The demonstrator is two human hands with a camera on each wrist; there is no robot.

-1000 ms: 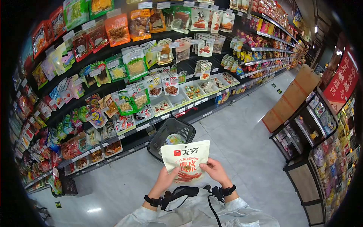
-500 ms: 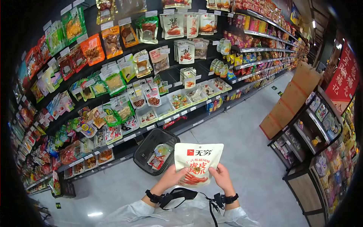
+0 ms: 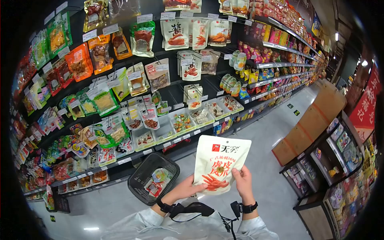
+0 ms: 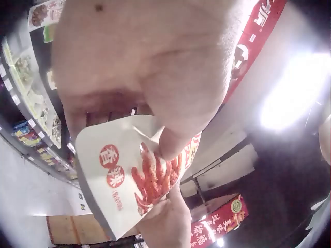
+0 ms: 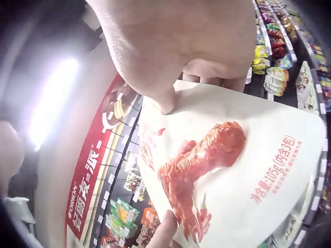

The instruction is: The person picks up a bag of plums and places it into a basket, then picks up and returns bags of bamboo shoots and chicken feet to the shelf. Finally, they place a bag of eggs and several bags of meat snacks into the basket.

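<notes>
Head: 无穷 pouch (image 3: pixel 222 160); right wrist: 105g.

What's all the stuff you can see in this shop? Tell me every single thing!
snack pouch: one, white with red food picture, held up in both hands
shopping basket: one, black, on the floor below the shelves
packets in basket: a few, green and red
shelf packets: too many to count, many colours, hanging and in trays, left side
cardboard box: one, brown, in the aisle, right
banner: one, red with pale writing, far right
left hand: one, grips the pouch's lower left edge
right hand: one, grips the pouch's lower right edge
</notes>
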